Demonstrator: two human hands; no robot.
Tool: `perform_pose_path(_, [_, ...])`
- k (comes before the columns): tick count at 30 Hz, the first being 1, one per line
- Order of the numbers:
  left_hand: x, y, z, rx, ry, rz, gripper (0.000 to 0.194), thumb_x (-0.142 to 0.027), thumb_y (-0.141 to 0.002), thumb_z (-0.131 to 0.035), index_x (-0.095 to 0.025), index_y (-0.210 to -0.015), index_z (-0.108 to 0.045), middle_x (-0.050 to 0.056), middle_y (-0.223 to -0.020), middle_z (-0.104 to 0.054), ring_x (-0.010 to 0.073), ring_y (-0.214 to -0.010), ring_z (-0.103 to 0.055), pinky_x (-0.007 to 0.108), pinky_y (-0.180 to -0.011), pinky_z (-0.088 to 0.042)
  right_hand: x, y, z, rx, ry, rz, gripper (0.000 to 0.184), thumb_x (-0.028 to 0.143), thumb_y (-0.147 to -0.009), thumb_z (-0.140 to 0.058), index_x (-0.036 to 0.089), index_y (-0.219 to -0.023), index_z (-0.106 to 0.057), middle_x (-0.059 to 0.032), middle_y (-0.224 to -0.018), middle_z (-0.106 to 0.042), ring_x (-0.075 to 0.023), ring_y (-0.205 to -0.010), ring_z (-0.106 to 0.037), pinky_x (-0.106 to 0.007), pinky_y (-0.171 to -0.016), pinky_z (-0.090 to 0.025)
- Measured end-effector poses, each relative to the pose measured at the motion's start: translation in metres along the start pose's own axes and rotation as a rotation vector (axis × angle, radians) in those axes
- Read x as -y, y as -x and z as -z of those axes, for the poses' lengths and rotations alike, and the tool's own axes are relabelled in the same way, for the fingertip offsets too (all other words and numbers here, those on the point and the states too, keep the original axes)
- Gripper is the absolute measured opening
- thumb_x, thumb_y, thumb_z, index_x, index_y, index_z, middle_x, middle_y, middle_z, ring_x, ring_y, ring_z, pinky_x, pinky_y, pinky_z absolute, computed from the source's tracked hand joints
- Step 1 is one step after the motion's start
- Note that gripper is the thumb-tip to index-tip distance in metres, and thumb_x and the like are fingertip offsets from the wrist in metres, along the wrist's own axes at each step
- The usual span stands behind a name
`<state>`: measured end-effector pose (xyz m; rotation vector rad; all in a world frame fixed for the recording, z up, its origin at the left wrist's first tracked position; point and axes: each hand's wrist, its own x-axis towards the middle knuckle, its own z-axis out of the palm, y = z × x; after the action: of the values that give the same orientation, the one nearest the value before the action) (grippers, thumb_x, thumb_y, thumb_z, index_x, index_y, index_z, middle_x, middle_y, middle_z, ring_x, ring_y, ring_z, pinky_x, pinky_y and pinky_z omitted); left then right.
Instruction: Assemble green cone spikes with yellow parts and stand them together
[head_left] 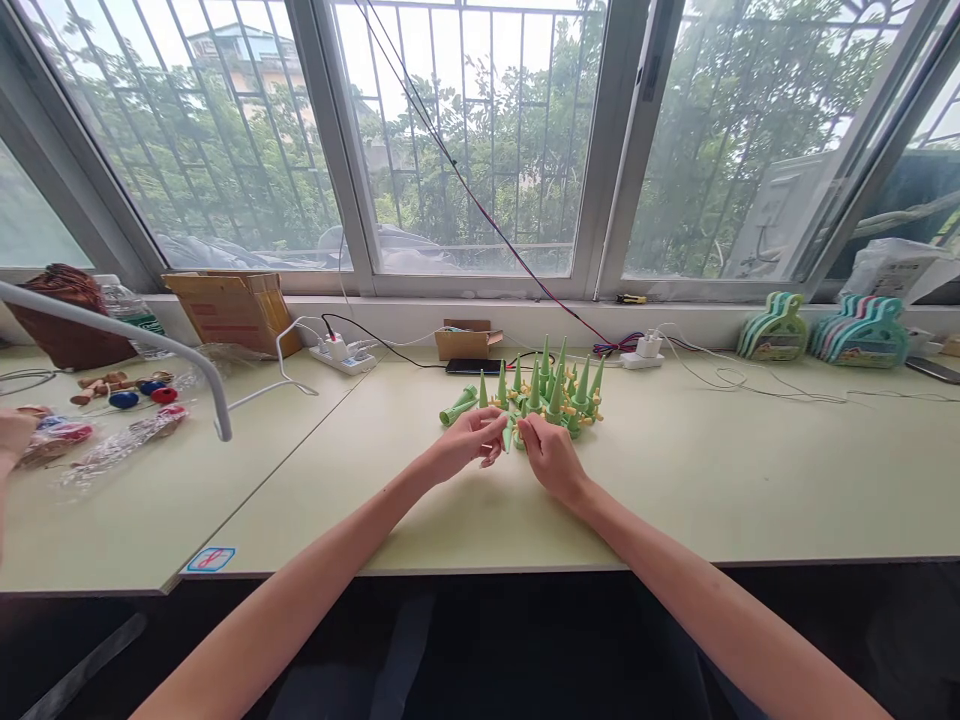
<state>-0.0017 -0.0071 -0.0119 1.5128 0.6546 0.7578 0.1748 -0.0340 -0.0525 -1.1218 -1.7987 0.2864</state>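
Observation:
Just in front of a cluster of green cones with small yellow pegs, my two hands meet over the table. A small green cone pokes out at the fingertips of my left hand, tip down, and those fingers are closed on it. Close beside it is my right hand, its fingers curled in a pinch; what they hold is hidden. More green and yellow pieces show between and behind the hands. To the left of the cluster lie green tube-like pieces on their sides.
Behind the cluster are a phone and a small cardboard box. Power strips and cables run along the back. A white metal arm crosses the left side, near another person's hand. Plastic handled boards stand right.

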Motion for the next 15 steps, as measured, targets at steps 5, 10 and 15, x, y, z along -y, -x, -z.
perform_pose_path(5, [0.0048,0.0003,0.0019,-0.004,-0.083,-0.080,0.040,-0.050,-0.085,-0.065,-0.014,-0.099,-0.057,-0.002,-0.062,-0.057,0.0069,-0.047,-0.047,0.021,-0.045,-0.036,-0.0023,0.0014,0.0005,0.009,0.021,-0.013,0.041,0.046,-0.102,-0.027,0.022,-0.070,-0.036,0.0023,-0.059,-0.047,-0.0123,-0.051,-0.039,-0.024,-0.054,-0.030])
perform_pose_path(10, [0.0059,0.0008,-0.0009,-0.030,-0.159,-0.189,0.042,-0.048,-0.083,-0.068,-0.016,-0.108,-0.056,-0.005,-0.060,-0.053,0.0081,-0.048,-0.048,0.022,-0.045,-0.039,-0.0040,0.0016,-0.0004,0.003,0.011,-0.027,0.041,0.047,-0.102,-0.025,0.023,-0.069,-0.033,0.0023,-0.057,-0.047,-0.0126,-0.050,-0.039,-0.025,-0.053,-0.029])
perform_pose_path(15, [0.0090,-0.0002,-0.0008,-0.044,-0.279,-0.236,0.045,-0.048,-0.082,-0.068,-0.017,-0.113,-0.056,-0.004,-0.066,-0.053,0.0080,-0.049,-0.050,0.022,-0.046,-0.040,-0.0020,0.0003,0.0008,-0.018,0.006,-0.039,0.044,0.049,-0.101,-0.025,0.023,-0.067,-0.035,0.0019,-0.055,-0.046,-0.0128,-0.048,-0.039,-0.026,-0.052,-0.029])
